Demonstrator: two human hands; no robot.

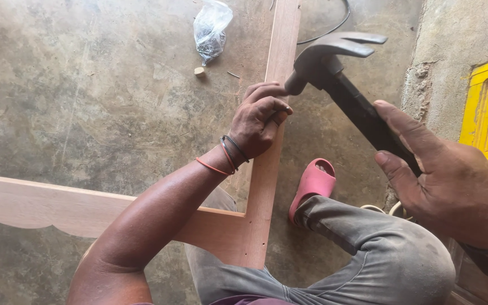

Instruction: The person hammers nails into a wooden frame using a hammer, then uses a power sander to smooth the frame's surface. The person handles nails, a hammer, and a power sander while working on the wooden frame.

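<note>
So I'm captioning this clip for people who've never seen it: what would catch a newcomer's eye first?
First the claw hammer, raised at upper centre in the right hand, its head close above the left hand, which pinches something too small to see against the upright rail of the wooden frame. Next the pink sandal on the concrete floor beside that rail.

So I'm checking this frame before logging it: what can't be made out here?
Head view only:
- Whatever the left hand pinches on the wooden frame: hidden by its fingers.
- Hammer handle's end: covered by the right hand.
- Plastic bag contents: too small.
- Frame's far ends: cut off by the edges.
</note>
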